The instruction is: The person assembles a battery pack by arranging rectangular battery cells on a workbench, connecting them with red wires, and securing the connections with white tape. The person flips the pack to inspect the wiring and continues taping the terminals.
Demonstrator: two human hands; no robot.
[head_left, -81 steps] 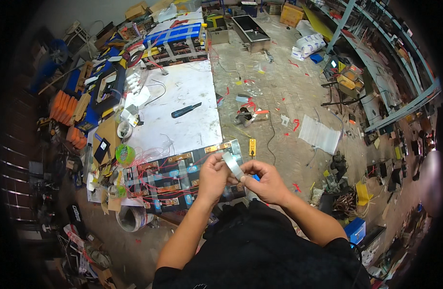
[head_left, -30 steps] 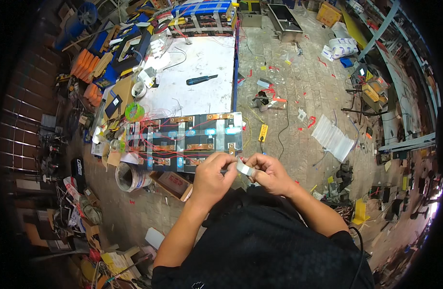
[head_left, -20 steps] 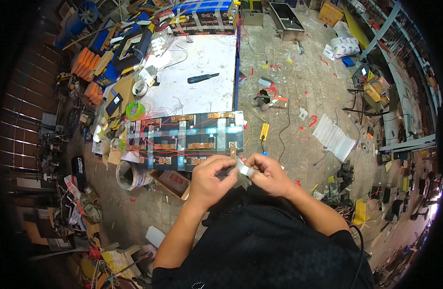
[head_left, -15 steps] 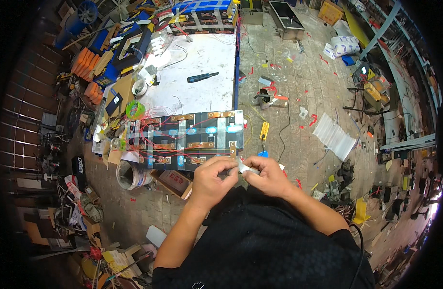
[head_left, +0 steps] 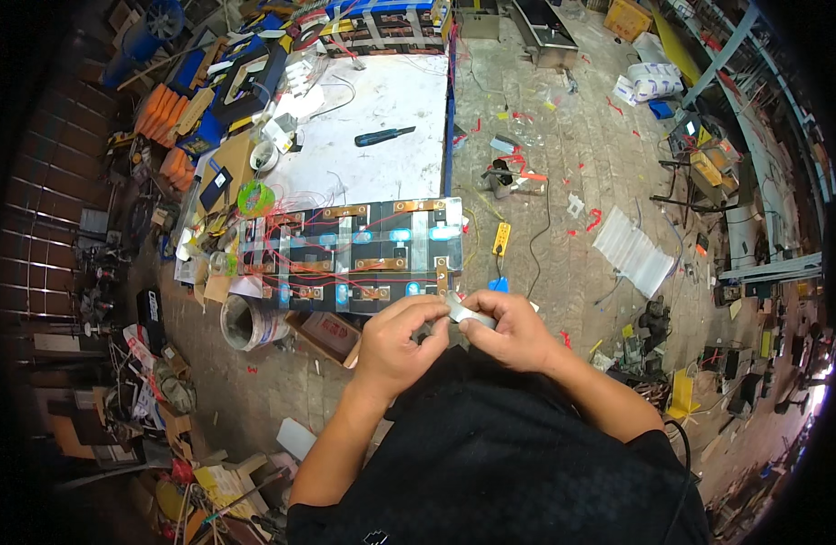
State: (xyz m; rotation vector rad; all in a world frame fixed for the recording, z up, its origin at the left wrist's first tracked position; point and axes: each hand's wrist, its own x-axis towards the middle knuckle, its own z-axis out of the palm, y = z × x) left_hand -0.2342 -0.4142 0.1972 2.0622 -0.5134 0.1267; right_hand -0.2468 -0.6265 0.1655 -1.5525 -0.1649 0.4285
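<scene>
A curved pale white strip [head_left: 461, 313], which looks like tape, runs between my two hands close to my body. My left hand [head_left: 402, 341] is closed, its thumb and fingertips at the strip's left end. On the other end my right hand [head_left: 511, 334] pinches with thumb and forefinger. Just beyond my fingers lies a black battery pack [head_left: 373, 256] with copper-coloured connecting bars, bands of clear tape and thin red wires across its top. One copper bar [head_left: 442, 272] at its right end is nearest to my fingertips. My palms and the inner fingers are hidden.
The pack rests on a white-topped table [head_left: 382, 100] with a blue utility knife [head_left: 384, 136] and a green tape roll [head_left: 254, 198]. Another taped battery pack [head_left: 386, 32] stands at the far end. A bucket [head_left: 243, 325] and cardboard box [head_left: 325, 338] sit below; a yellow power strip [head_left: 501, 238] lies right.
The table, pack and knife sit slightly higher in the picture, as the view has shifted a little. My hands stay in nearly the same place, with the strip turned slightly between them.
</scene>
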